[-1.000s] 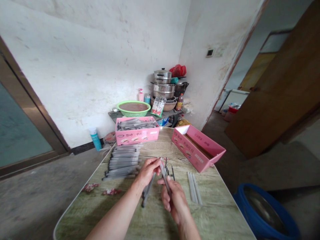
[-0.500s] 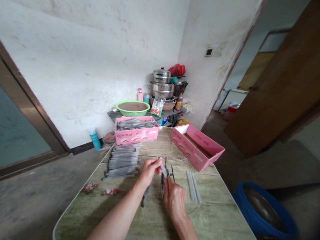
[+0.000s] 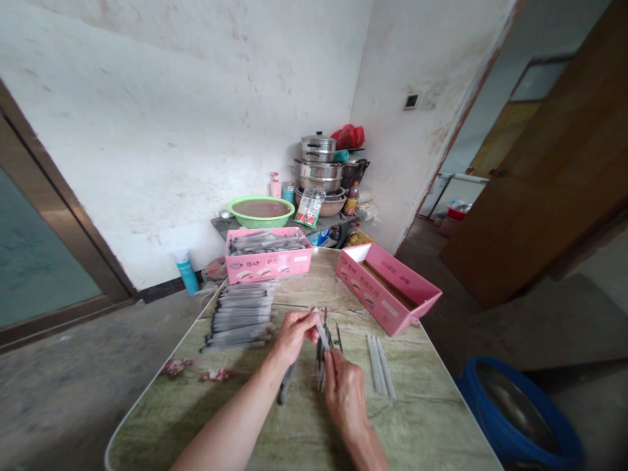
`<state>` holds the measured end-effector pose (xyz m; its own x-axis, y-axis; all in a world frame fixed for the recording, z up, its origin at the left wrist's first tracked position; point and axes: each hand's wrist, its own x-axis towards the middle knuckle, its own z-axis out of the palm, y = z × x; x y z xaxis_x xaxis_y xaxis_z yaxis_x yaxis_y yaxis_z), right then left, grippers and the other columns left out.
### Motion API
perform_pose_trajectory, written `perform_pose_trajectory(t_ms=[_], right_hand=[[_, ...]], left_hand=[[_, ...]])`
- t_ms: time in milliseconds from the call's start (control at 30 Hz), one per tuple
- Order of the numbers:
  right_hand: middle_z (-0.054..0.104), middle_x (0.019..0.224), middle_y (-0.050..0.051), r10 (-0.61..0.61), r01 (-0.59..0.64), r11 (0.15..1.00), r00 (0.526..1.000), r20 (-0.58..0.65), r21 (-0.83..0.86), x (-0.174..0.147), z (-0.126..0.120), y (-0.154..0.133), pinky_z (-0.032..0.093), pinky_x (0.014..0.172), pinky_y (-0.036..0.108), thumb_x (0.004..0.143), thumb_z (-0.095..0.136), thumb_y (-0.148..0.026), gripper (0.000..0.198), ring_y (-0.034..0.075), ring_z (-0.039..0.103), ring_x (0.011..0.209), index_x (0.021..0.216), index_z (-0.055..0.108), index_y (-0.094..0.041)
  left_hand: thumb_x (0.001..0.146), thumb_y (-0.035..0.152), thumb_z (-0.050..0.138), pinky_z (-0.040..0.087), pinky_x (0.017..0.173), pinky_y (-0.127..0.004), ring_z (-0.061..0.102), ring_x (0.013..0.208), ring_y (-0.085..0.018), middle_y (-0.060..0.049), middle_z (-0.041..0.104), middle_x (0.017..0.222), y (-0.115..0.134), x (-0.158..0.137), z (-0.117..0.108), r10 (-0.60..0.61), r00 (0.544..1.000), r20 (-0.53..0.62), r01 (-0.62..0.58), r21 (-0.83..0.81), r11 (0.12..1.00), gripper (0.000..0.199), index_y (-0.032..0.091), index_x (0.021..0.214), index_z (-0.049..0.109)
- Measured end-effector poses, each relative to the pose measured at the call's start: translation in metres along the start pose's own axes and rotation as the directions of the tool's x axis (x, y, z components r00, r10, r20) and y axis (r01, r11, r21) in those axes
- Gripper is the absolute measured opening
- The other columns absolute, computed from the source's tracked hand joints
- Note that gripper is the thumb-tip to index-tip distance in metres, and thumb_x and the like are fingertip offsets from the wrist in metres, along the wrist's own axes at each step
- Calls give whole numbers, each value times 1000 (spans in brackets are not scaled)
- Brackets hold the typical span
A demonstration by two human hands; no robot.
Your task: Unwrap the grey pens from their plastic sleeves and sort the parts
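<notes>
A whitish translucent pen barrel (image 3: 322,332) is held between both hands above the middle of the table. My left hand (image 3: 295,335) pinches its far end, and my right hand (image 3: 346,392) is closed round its near end. Thin black sticks, looking like pen refills (image 3: 338,335), lie under and beside my hands, partly hidden. By my left wrist rests a dark, pen-like piece (image 3: 286,384). Several grey pens with black ends (image 3: 243,318) lie in a row at the left. On the right are a few loose translucent barrels (image 3: 380,367).
A pink box (image 3: 269,267) full of similar pens stands at the table's back left. Another pink box (image 3: 387,288), its cardboard bottom showing, sits at the back right. Behind are a green basin (image 3: 261,219) and stacked pots (image 3: 320,171). A blue tub (image 3: 520,418) stands right of the table.
My right hand has shifted very slightly on the pen barrel. My left hand keeps its pinch, and the things on the table stay where they were.
</notes>
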<state>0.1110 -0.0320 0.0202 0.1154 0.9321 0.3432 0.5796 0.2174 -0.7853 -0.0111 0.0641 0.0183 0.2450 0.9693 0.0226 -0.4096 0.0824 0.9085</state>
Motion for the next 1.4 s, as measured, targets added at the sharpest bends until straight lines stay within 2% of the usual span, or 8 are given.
perform_pose_trajectory(t_ms=[100, 233, 400, 467, 667, 833, 967, 1400], right_hand=[[54, 54, 4, -99, 92, 973, 995, -21, -212, 0, 0, 6, 24, 48, 24, 94, 35, -40, 41, 12, 46, 45, 75, 61, -15], [50, 49, 0, 112, -117, 978, 993, 35, 173, 4, 1, 2, 26, 43, 21, 90, 43, -51, 44, 10, 42, 42, 72, 58, -15], [26, 40, -12, 321, -576, 490, 817, 479, 654, 9, -1, -9, 18, 29, 19, 84, 44, -63, 49, 7, 21, 28, 88, 57, -16], [20, 40, -14, 308, -564, 494, 826, 473, 662, 8, -2, -10, 18, 29, 19, 83, 46, -61, 45, 7, 16, 29, 83, 55, -17], [54, 52, 2, 1, -1, 1000, 999, 39, 9, -13, 4, 3, 31, 47, 22, 92, 40, -48, 42, 13, 50, 45, 71, 60, -17], [67, 69, 8, 6, -24, 903, 999, -41, -429, -19, -12, 23, 36, 54, 22, 97, 33, -37, 40, 18, 64, 60, 80, 64, -19], [70, 71, 8, 174, -154, 670, 984, -48, -726, -1, -34, 30, 34, 50, 23, 93, 41, -31, 30, 21, 67, 62, 75, 63, -20], [71, 74, 12, 285, -115, 530, 957, 49, -840, 19, -38, 42, 45, 57, 29, 93, 41, -32, 24, 26, 70, 69, 95, 60, -17]], left_hand=[[69, 44, 72, 38, 42, -19, 49, 42, -8, -2, 58, 51, -2, 1, 0, -11, 1000, -29, 10, -9, 1000, 36, 8, 73, 70], [71, 44, 72, 38, 42, -19, 50, 43, -7, -2, 59, 53, 0, 2, -3, -10, 1000, 12, 10, -34, 999, 36, 9, 73, 69], [75, 43, 69, 37, 44, -18, 49, 44, -7, -2, 58, 55, 3, 0, -3, 28, 997, 78, -25, -45, 999, 34, 9, 76, 69], [74, 42, 69, 38, 44, -18, 49, 45, -7, -2, 58, 54, 3, 0, -2, 19, 996, 87, -16, -38, 999, 33, 9, 75, 69], [65, 44, 75, 36, 41, -18, 46, 43, -6, -1, 58, 54, 7, 9, -11, 33, 987, -158, -41, -51, 998, 36, 9, 67, 67], [74, 49, 62, 32, 41, -20, 45, 40, -9, 1, 56, 51, 1, 15, -19, 117, 983, -142, -55, 384, 922, 38, 11, 71, 67], [77, 34, 59, 25, 46, -20, 43, 43, -9, 3, 50, 44, -9, 21, -15, 243, 967, -76, -82, 811, 580, 28, 14, 58, 64], [78, 18, 59, 38, 65, -24, 62, 69, -16, -5, 71, 77, 0, 17, -30, 315, 949, -25, -73, 952, 297, 18, 18, 92, 71]])
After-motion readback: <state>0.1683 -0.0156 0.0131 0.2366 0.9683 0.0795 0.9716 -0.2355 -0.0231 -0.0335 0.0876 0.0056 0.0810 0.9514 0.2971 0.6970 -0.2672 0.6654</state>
